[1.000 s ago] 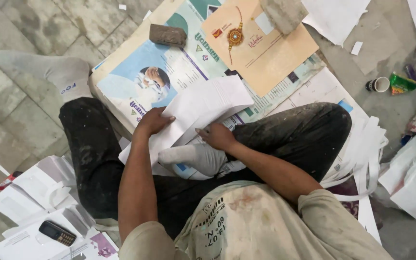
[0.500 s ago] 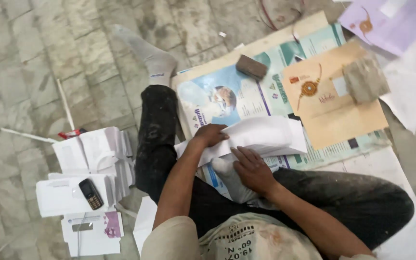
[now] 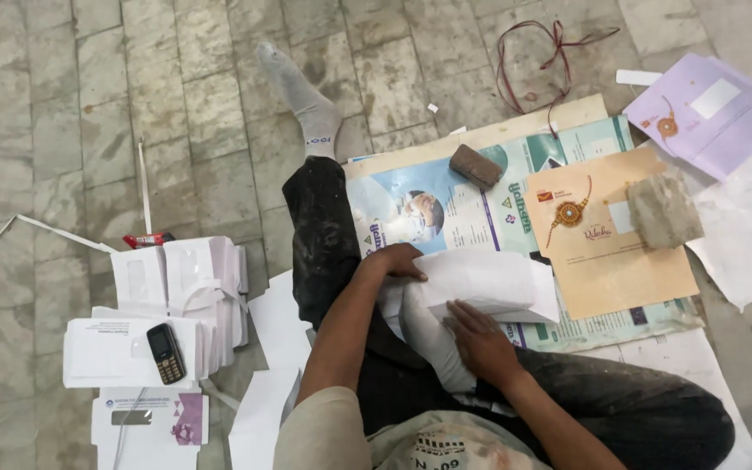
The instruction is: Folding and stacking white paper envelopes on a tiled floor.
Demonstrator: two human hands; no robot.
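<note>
Grey stone floor fills most of what I see from the head camera, with the person sitting on it, one socked foot stretched out and the other tucked under the lap. Largest on the floor is a printed poster sheet, spread flat as a mat to work on. On it lies a tan envelope weighted by a rough grey block, and a smaller brown block pins the poster's upper part; I judge both serve as weights against curling. A lilac envelope lies off to the far right, a loop of dark cord above. At the left side stand stacks of white envelopes, bundled and kept within arm's reach, a small black phone resting on one.

On the lap sits the stack of white paper, propped on the tucked foot. My left hand presses its left edge, fingers curled over it; my right hand lies flat on the near edge, fingers spread and pinning, not clenched.

Against the view half a second ago, the camera has swung further left and down, so the envelope stacks sit more centred; the hands hold much the same grip, and the paper stack sits squarer.
</note>
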